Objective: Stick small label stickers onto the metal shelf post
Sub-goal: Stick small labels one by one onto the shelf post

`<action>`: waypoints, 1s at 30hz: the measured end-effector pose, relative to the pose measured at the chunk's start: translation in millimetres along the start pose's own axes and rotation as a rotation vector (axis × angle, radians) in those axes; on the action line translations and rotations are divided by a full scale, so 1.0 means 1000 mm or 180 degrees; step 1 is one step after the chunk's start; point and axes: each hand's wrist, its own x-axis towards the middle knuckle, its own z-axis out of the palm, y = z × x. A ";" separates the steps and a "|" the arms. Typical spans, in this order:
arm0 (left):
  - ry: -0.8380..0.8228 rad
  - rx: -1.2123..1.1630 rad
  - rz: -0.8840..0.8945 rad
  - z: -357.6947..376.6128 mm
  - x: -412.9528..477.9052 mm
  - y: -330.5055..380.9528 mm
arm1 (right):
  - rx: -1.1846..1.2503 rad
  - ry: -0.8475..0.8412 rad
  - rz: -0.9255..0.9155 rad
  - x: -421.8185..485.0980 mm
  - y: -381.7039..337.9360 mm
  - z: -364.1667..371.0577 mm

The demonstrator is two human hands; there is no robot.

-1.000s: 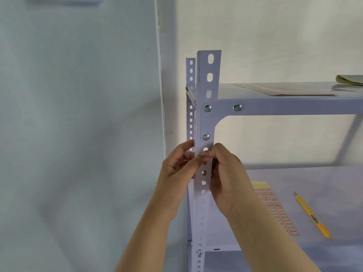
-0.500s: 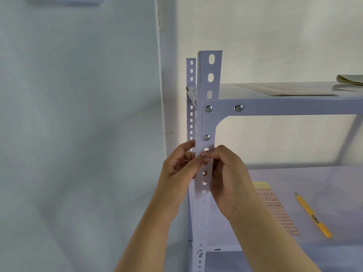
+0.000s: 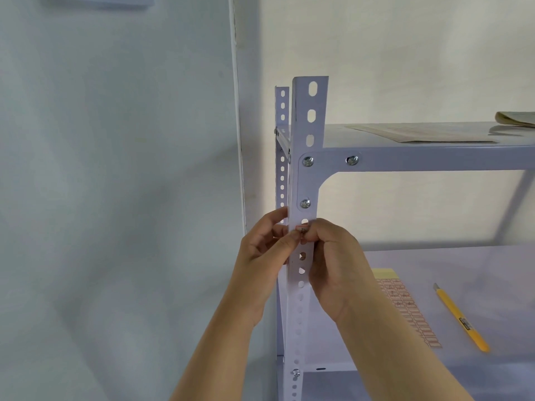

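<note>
While both hands meet at the front post, the scene reads as follows, from left to right.

Left hand [image 3: 269,244]: its grip is pressed together, thumb tip against the face of the metal shelf post [image 3: 304,180], touching the left edge of the label sticker [image 3: 302,230]; the other fingers curl round the post's left flange.

Label sticker: one small red-bordered label, lying on the post just below the lower screw [image 3: 305,203], between the two thumbs.

Right hand [image 3: 335,261]: its grip is closed too, thumb and forefinger pinching at the sticker's right edge against the post.

Step in hand: by the look of it, the sticker is being seated and pressed flat on the post.

Next move: it likely calls for a firm rub across the label, then a reach to the sticker sheet [image 3: 405,308] on the lower shelf [image 3: 463,261] for another.

Counts: two hands; one sticker visible on the post; two perforated posts, the rear post [image 3: 282,111] just behind; four screws in view; one sticker sheet, many labels left, too small to count; one yellow utility knife [image 3: 460,319] right of the sheet; papers [image 3: 419,133] on the upper shelf.
</note>
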 end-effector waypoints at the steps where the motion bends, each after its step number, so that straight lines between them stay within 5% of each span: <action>1: 0.0005 0.0003 0.0001 0.000 0.000 0.000 | 0.0012 -0.0037 -0.0022 0.000 0.000 -0.001; 8: -0.0039 0.0030 0.0057 -0.002 -0.001 0.000 | -0.0125 0.0038 -0.0441 -0.011 0.004 -0.012; 17: 0.0023 0.0107 0.0057 0.000 -0.001 -0.001 | -0.2267 0.0741 -0.2278 -0.009 0.003 -0.025; 30: 0.0019 0.0124 0.0055 0.001 -0.003 0.002 | -0.3866 0.1037 -0.4337 0.003 0.012 -0.042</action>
